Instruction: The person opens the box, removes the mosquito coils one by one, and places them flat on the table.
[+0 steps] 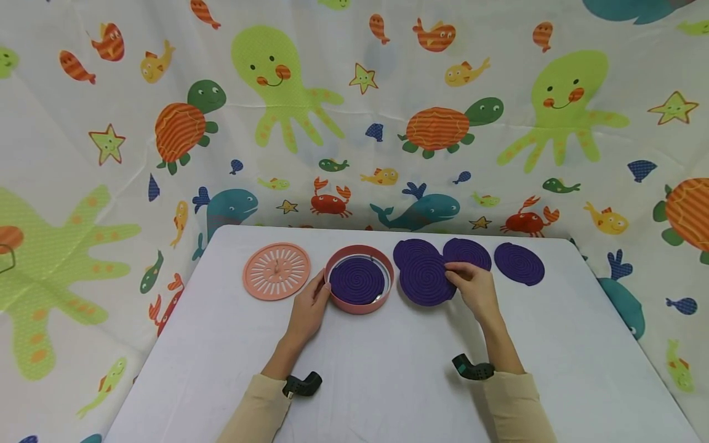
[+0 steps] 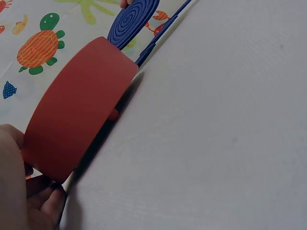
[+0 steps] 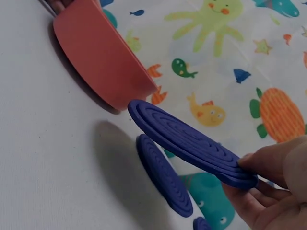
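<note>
A round pink mosquito coil holder (image 1: 359,309) stands on the table with a purple mosquito coil (image 1: 357,280) lying inside it. My left hand (image 1: 308,307) grips the holder's left side, thumb near the rim and fingers lower down; in the left wrist view the holder's wall (image 2: 79,105) faces the camera. Between thumb and fingers, my right hand (image 1: 473,288) pinches the edge of another purple coil (image 1: 426,281), raised off the table to the right of the holder. The right wrist view shows this held coil (image 3: 187,141) tilted, its spiral side upward.
Behind the held coil lie two more purple coils, one at the back (image 1: 415,247) and one beside it (image 1: 468,251). Farther right lies another coil (image 1: 519,264). A pink slotted lid (image 1: 277,271) rests left of the holder. A patterned cloth (image 1: 354,147) hangs behind the table.
</note>
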`<state>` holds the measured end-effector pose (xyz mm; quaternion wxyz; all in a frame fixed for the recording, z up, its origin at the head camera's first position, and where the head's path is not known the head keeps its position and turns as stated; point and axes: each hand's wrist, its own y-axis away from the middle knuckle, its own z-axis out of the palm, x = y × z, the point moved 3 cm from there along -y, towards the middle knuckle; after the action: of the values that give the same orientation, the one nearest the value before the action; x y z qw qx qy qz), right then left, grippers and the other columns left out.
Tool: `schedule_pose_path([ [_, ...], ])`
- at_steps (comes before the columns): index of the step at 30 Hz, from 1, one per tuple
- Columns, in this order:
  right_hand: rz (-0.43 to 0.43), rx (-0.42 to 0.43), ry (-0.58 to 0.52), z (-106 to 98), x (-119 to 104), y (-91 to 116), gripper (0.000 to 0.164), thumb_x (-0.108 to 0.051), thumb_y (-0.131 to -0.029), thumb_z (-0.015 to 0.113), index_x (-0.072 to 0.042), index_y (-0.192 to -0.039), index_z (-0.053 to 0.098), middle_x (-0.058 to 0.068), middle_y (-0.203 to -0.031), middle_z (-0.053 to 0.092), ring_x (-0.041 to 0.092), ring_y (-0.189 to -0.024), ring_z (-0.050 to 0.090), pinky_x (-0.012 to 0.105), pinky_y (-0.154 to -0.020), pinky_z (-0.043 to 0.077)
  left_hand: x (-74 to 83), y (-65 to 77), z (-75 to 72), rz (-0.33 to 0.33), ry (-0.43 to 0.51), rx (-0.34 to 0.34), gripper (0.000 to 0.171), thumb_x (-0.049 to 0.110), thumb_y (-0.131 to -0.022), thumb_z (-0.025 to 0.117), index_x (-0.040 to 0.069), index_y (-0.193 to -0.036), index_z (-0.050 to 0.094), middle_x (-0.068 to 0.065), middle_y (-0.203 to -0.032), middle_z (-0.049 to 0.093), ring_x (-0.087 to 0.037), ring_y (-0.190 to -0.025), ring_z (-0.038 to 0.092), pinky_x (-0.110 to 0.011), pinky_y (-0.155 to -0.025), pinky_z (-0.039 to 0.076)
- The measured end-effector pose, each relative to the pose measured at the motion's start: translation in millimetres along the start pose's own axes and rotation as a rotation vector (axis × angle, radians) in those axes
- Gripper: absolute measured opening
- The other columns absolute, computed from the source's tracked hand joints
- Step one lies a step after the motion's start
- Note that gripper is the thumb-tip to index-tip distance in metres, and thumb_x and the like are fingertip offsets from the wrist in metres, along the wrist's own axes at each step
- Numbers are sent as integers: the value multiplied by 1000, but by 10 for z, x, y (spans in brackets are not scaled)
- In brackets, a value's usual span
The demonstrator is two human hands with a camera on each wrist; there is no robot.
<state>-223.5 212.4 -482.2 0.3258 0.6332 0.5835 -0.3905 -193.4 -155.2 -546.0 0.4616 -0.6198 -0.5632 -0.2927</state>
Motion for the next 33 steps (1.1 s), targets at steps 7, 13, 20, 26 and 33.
schedule_pose_path([
  [7,-4,-26,-3,9,37,-2,25,-13,-95,68,-1,-117,73,21,-118,70,-5,-86,58,8,-71,49,4,1,-6,5,-7,1,49,28,-105,51,7,-149,48,-10,-148,55,-21,-139,51,-38,-116,43],
  [13,-8,-45,-13,33,92,-16,24,-11,-95,69,0,-115,73,21,-118,71,-7,-86,59,8,-72,49,0,1,-5,8,-10,2,49,30,-105,51,8,-149,48,-9,-148,55,-21,-139,51,-37,-116,43],
  [20,3,-89,-11,78,165,-31,24,-10,-95,68,0,-116,73,21,-120,71,-6,-89,60,7,-76,49,3,6,-6,8,-1,-1,49,29,-105,51,7,-149,48,-10,-149,54,-21,-139,50,-38,-116,43],
  [26,10,-117,-3,100,221,-46,23,-8,-93,69,0,-115,73,20,-118,71,-4,-87,60,10,-75,51,4,7,-7,4,2,-7,49,29,-105,51,7,-149,48,-10,-150,54,-21,-140,50,-37,-116,42],
  [33,17,-151,-19,114,251,-44,24,-7,-92,70,2,-114,73,20,-116,72,-3,-86,61,11,-74,52,15,7,-12,5,9,-10,49,28,-106,51,7,-149,47,-10,-150,53,-21,-139,50,-35,-116,43],
])
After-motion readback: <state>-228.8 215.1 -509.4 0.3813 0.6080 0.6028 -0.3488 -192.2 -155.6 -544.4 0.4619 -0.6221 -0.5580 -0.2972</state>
